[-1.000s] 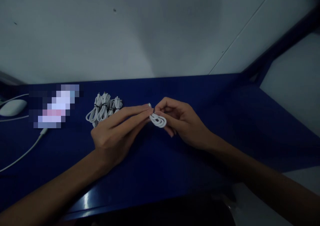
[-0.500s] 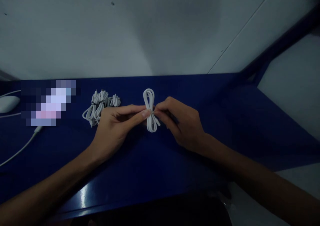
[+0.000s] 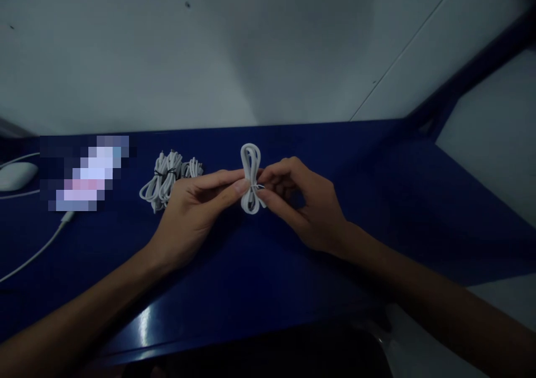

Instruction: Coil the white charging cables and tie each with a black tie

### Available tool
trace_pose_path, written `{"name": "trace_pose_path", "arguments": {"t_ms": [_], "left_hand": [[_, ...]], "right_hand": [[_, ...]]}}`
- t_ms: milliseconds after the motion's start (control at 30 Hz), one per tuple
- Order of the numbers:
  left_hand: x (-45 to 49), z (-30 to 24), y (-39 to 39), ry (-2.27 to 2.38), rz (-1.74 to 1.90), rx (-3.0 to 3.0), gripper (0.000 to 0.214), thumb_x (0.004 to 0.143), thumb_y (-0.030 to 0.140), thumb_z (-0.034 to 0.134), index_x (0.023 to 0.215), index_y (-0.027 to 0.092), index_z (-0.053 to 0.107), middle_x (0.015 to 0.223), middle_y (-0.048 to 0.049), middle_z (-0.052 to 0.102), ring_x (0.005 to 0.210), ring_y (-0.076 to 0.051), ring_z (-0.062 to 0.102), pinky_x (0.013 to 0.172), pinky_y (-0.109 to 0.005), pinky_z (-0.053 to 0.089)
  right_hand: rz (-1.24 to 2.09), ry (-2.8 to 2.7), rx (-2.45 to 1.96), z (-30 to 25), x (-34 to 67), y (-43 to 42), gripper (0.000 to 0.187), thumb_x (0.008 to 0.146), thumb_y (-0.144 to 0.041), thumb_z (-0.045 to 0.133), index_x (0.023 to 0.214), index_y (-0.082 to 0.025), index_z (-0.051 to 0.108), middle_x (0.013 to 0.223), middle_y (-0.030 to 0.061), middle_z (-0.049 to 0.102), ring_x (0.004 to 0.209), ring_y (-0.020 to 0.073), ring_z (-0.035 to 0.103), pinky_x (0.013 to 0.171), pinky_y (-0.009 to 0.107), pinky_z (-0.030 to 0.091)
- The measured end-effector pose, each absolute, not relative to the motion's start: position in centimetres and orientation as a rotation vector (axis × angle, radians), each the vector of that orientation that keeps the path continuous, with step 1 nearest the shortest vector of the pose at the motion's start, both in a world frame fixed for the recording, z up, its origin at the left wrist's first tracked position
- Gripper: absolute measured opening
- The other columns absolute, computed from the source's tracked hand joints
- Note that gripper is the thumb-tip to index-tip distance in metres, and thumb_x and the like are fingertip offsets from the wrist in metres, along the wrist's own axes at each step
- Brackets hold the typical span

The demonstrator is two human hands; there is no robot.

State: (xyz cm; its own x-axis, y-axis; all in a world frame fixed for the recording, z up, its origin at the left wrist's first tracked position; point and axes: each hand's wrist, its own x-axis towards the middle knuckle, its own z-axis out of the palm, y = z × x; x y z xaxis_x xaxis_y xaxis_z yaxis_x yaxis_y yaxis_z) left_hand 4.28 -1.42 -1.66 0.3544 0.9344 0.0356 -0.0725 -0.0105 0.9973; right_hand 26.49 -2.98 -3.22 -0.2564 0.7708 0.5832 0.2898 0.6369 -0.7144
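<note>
A white cable (image 3: 250,157), coiled into a figure-eight bundle, stands upright above the table in the middle of the view. My left hand (image 3: 186,210) pinches its waist from the left between thumb and fingers. Around that waist runs a thin twist tie (image 3: 259,186), dark or shiny, its ends sticking out to the right. On that side my right hand (image 3: 307,202) has its thumb and curled fingers at the tie ends, close against the bundle. Several tied white cables (image 3: 161,180) lie behind my left hand, partly hidden by it.
The blue table (image 3: 234,288) meets a pale wall (image 3: 293,48) at the back. To the left lie a blurred-out phone-like object (image 3: 92,174) with a white cord (image 3: 37,255) and a white rounded object (image 3: 17,176). A blue frame bar (image 3: 469,71) rises at right.
The cable bundle has risen slightly in view. My right thumb and forefinger have spread a little, and the tie's ends now show between them.
</note>
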Motion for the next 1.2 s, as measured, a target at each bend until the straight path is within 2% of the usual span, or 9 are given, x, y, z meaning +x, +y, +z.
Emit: {"name": "trace_pose_path", "arguments": {"t_ms": [167, 300, 467, 633, 767, 967, 1200], "left_hand": [[4.30, -1.51, -1.48, 0.849, 0.985, 1.305, 0.023, 0.102, 0.036, 0.085, 0.124, 0.032, 0.091, 0.129, -0.0073, 0.086, 0.125, -0.030, 0.079, 0.121, -0.052, 0.057], [4.51, -1.46, -1.52, 0.845, 0.989, 1.263, 0.024, 0.102, 0.036, 0.086, 0.124, 0.028, 0.091, 0.123, -0.0085, 0.087, 0.115, -0.027, 0.081, 0.111, -0.043, 0.060], [4.62, -1.45, -1.43, 0.803, 0.972, 1.254, 0.024, 0.104, 0.035, 0.084, 0.124, 0.025, 0.091, 0.113, -0.0080, 0.088, 0.093, -0.018, 0.078, 0.100, -0.032, 0.061], [4.46, -1.66, -1.33, 0.792, 0.964, 1.229, 0.020, 0.101, 0.034, 0.087, 0.118, 0.026, 0.093, 0.096, -0.0057, 0.085, 0.088, -0.018, 0.075, 0.088, -0.030, 0.061], [4.36, -1.98, -1.36, 0.824, 0.992, 1.272, 0.014, 0.096, 0.030, 0.092, 0.110, 0.027, 0.094, 0.095, -0.0031, 0.082, 0.090, -0.016, 0.072, 0.085, -0.027, 0.057], [4.38, -1.85, -1.12, 0.812, 0.978, 1.372, 0.008, 0.098, 0.027, 0.089, 0.104, 0.027, 0.094, 0.097, -0.0022, 0.079, 0.089, -0.014, 0.067, 0.082, -0.025, 0.054], [4.24, -1.65, -1.27, 0.730, 0.915, 1.240, 0.009, 0.098, 0.030, 0.090, 0.092, 0.023, 0.093, 0.098, -0.0043, 0.082, 0.091, -0.015, 0.073, 0.085, -0.025, 0.059]], "right_hand": [[0.712, -1.762, -0.822, -3.05, 26.47, -3.27, 0.008, 0.111, -0.029, 0.074, 0.116, -0.024, 0.068, 0.097, -0.0006, 0.075, 0.079, 0.0138, 0.071, 0.068, 0.029, 0.058], [0.875, -1.669, -0.802, -3.00, 26.40, -3.37, 0.007, 0.111, -0.027, 0.075, 0.116, -0.025, 0.071, 0.100, -0.0005, 0.077, 0.078, 0.0129, 0.072, 0.063, 0.026, 0.059], [1.087, -1.574, -0.796, -2.75, 26.43, -3.16, 0.008, 0.107, -0.024, 0.080, 0.111, -0.022, 0.073, 0.093, -0.0016, 0.075, 0.070, 0.0105, 0.068, 0.057, 0.022, 0.056], [1.256, -1.503, -0.759, -2.47, 26.52, -2.80, 0.016, 0.102, -0.027, 0.087, 0.106, -0.020, 0.073, 0.089, -0.0023, 0.075, 0.060, 0.0076, 0.063, 0.050, 0.019, 0.052], [1.261, -1.518, -0.775, -2.38, 26.55, -2.68, 0.025, 0.098, -0.035, 0.091, 0.102, -0.020, 0.071, 0.085, -0.0017, 0.074, 0.058, 0.0089, 0.063, 0.049, 0.021, 0.053], [1.162, -1.559, -0.852, -2.63, 26.59, -2.84, 0.030, 0.096, -0.042, 0.092, 0.102, -0.022, 0.069, 0.087, -0.0007, 0.075, 0.066, 0.0129, 0.068, 0.055, 0.025, 0.058], [0.948, -1.612, -0.814, -2.46, 26.32, -3.10, 0.030, 0.094, -0.035, 0.094, 0.099, -0.023, 0.067, 0.080, -0.0037, 0.070, 0.061, 0.0115, 0.064, 0.054, 0.027, 0.054]]}}
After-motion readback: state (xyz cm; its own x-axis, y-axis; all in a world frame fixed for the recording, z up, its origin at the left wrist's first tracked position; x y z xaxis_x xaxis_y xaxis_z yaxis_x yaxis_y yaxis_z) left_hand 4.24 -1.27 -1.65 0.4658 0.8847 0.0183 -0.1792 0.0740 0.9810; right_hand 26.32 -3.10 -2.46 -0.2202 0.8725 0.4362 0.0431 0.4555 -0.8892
